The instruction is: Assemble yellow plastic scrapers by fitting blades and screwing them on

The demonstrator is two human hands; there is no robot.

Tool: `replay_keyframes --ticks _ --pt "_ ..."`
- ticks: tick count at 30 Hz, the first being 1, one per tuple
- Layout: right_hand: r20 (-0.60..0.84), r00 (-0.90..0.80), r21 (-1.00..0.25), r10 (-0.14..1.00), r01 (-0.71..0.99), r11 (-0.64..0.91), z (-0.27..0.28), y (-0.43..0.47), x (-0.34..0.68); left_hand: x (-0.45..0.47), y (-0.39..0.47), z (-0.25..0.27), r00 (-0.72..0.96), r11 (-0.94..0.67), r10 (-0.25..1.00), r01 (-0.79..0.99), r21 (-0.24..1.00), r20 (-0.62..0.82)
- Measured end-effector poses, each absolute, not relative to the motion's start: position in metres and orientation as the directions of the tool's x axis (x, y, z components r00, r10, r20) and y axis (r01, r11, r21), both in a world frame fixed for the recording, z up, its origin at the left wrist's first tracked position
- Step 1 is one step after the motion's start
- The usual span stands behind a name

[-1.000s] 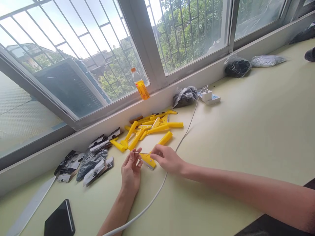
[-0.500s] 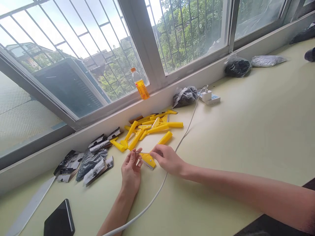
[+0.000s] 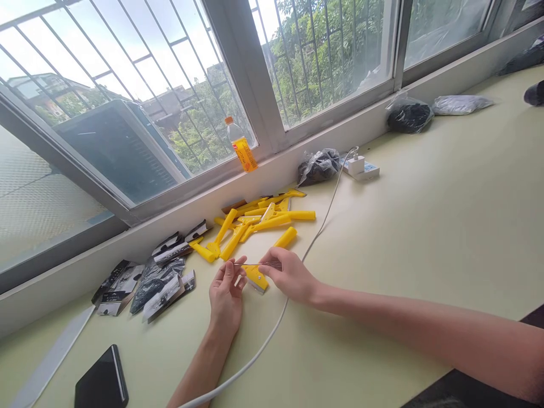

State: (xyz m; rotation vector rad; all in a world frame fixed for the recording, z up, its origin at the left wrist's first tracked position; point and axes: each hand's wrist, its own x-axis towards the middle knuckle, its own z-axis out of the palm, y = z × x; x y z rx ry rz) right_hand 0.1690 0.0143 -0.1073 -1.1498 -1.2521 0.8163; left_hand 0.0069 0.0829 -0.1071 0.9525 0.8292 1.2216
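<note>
Between my two hands stretches a thin dark rod (image 3: 251, 264), too slim for me to tell its kind. My left hand (image 3: 228, 292) pinches the rod's left end between thumb and fingertips. My right hand (image 3: 293, 276) closes round the other end, its fingers hiding most of that part. Just beneath the rod, a yellow scraper (image 3: 256, 277) lies on the table, its metal edge towards me and its handle pointing away behind my right hand. A heap of yellow scrapers (image 3: 267, 222) lies beyond my hands, near the windowsill.
A white cable (image 3: 266, 344) runs past my right wrist to a charger on a power strip (image 3: 365, 171). Left are black-and-white packages (image 3: 164, 294) and a dark phone (image 3: 102, 378). A bottle (image 3: 244, 154) stands on the sill, with bagged dark items (image 3: 318, 168) below.
My right hand's fingers have shifted slightly, and a striped dark part now shows within its grip. My left hand stays almost still.
</note>
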Motion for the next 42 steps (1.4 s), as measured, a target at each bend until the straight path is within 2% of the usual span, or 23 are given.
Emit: replay_keyframes --ticks 4,7,13,16,23,28,36,42 --pt "0.245 0.138 -0.956 0.96 0.196 0.216 -0.106 0.014 0.169 0.008 0.084 -0.108 0.144 0.077 0.989 -0.377 0.923 -0.023" --pt "0.27 0.117 -0.936 0.956 0.263 0.232 -0.107 0.014 0.169 0.008 0.084 -0.108 0.142 0.078 0.99 -0.376 0.924 -0.026" --pt "0.379 0.16 -0.917 0.912 0.198 0.346 -0.113 0.016 0.169 0.008 0.082 -0.107 0.143 0.078 0.989 -0.363 0.929 -0.027" --pt "0.332 0.14 -0.937 0.933 0.158 0.31 -0.111 0.013 0.168 0.009 0.081 -0.106 0.137 0.074 0.99 -0.37 0.926 -0.024" --pt "0.145 0.067 -0.971 0.987 0.203 0.128 -0.103 0.012 0.166 0.008 0.083 -0.107 0.137 0.075 0.99 -0.389 0.918 -0.023" --pt "0.142 0.091 -0.979 0.986 0.162 0.126 -0.103 0.011 0.166 0.007 0.083 -0.107 0.137 0.073 0.99 -0.397 0.915 -0.02" --pt "0.093 0.027 -0.955 0.995 0.285 0.081 -0.097 0.002 0.156 0.005 0.088 -0.108 0.144 0.103 0.989 -0.448 0.888 -0.042" --pt "0.127 0.021 -0.957 0.992 0.266 0.117 -0.1 0.009 0.16 0.002 0.09 -0.11 0.158 0.126 0.986 -0.456 0.881 -0.059"
